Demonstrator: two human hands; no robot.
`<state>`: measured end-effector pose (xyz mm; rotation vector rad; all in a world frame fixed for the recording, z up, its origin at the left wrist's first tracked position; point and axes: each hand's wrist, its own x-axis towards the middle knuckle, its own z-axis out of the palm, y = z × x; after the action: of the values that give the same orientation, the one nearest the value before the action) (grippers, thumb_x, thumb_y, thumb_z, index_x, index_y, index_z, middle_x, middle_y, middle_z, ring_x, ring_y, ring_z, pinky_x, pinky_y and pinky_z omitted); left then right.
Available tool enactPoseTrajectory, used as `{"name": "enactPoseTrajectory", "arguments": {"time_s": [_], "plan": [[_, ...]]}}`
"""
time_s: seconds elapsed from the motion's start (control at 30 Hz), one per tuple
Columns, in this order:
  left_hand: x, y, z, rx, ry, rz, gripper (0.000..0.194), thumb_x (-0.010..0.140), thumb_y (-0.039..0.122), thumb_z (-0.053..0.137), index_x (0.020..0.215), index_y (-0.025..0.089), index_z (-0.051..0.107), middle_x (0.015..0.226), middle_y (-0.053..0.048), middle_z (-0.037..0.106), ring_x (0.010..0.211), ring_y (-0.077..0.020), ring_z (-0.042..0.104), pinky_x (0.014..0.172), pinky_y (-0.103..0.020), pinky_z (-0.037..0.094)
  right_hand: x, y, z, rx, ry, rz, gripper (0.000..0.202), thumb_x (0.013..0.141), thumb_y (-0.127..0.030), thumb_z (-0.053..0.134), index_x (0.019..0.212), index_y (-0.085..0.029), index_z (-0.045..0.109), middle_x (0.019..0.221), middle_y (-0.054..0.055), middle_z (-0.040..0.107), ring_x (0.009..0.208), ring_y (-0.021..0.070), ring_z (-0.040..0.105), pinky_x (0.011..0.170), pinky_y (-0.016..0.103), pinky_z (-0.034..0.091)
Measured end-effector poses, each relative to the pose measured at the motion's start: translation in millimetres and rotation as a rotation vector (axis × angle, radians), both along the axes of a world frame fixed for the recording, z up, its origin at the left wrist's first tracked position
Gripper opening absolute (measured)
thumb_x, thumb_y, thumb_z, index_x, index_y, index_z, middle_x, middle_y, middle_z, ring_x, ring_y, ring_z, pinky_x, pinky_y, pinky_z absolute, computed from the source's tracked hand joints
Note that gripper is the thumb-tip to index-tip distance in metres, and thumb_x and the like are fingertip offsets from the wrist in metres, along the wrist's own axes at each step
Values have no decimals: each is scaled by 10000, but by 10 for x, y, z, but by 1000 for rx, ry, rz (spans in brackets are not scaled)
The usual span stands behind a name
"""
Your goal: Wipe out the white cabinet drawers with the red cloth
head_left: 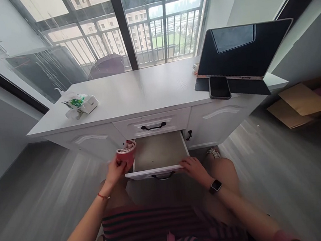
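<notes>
My left hand is closed on a rolled red cloth with a pale inner side. It holds the roll upright at the left side of a pulled-out drawer. The drawer's inside shows a bare, light bottom with a tiny dark speck. Over the right end of the drawer's front edge rests my right hand, its fingers laid on the rim. A dark handle is on the drawer front, below that edge.
The white cabinet carries a tissue pack at left, a tablet and a phone at right. Above the pulled-out drawer is a shut drawer. Cardboard lies on the right. My knees flank the drawer.
</notes>
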<state>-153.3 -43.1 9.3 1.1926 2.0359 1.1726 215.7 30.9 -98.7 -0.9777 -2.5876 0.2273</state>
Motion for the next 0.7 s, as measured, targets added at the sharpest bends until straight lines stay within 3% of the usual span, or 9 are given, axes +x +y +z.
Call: {"name": "enactPoseTrajectory", "arguments": {"time_s": [0.13, 0.23, 0.33, 0.43, 0.5, 0.57, 0.7], "plan": [[148, -424, -199, 224, -434, 450, 271, 528, 251, 665, 776, 191, 572, 696, 14, 631, 620, -140, 565, 627, -264, 447, 91, 189, -44, 4, -36, -17, 193, 926, -352, 545, 1045, -255, 662, 977, 47, 685, 944, 212, 586, 848, 370, 379], [417, -628, -382, 352, -714, 634, 289, 482, 139, 660, 751, 197, 571, 677, 51, 620, 617, -101, 573, 638, -224, 460, 20, 290, -79, 8, -37, -78, 225, 936, -380, 522, 1045, -245, 665, 975, 50, 692, 935, 204, 596, 835, 353, 370], [707, -717, -485, 302, -989, 725, 231, 474, 60, 627, 646, 187, 540, 576, 74, 570, 524, -72, 533, 564, -194, 452, -67, 452, -95, 15, -52, -137, 277, 940, -416, 499, 1033, -219, 671, 978, 69, 690, 923, 217, 601, 795, 351, 375], [920, -687, -549, 204, -1218, 664, 211, 566, 101, 677, 742, 194, 609, 707, 27, 652, 635, -123, 623, 633, -266, 520, -117, 659, -95, 6, -56, -132, 341, 955, -441, 449, 1004, -194, 678, 950, 89, 685, 908, 236, 600, 775, 360, 387], [983, -606, -621, 157, -1198, 668, 206, 621, 133, 698, 800, 204, 624, 781, 4, 671, 693, -150, 648, 673, -311, 539, -123, 783, -87, -27, -24, -90, 390, 967, -455, 403, 983, -181, 681, 919, 100, 679, 903, 244, 595, 785, 367, 399], [980, -487, -728, 116, -1039, 748, 168, 638, 122, 693, 748, 201, 592, 727, 6, 641, 641, -143, 631, 649, -309, 534, -109, 873, -77, -95, 72, -66, 442, 963, -493, 380, 965, -170, 683, 903, 107, 673, 897, 243, 594, 798, 368, 417], [864, -171, -949, 116, -783, 832, 203, 649, 141, 691, 679, 205, 500, 644, 24, 566, 608, -134, 599, 633, -305, 518, -31, 945, -59, -275, 420, -211, 520, 932, -579, 370, 886, -165, 681, 890, 96, 678, 847, 223, 604, 768, 343, 447]]}}
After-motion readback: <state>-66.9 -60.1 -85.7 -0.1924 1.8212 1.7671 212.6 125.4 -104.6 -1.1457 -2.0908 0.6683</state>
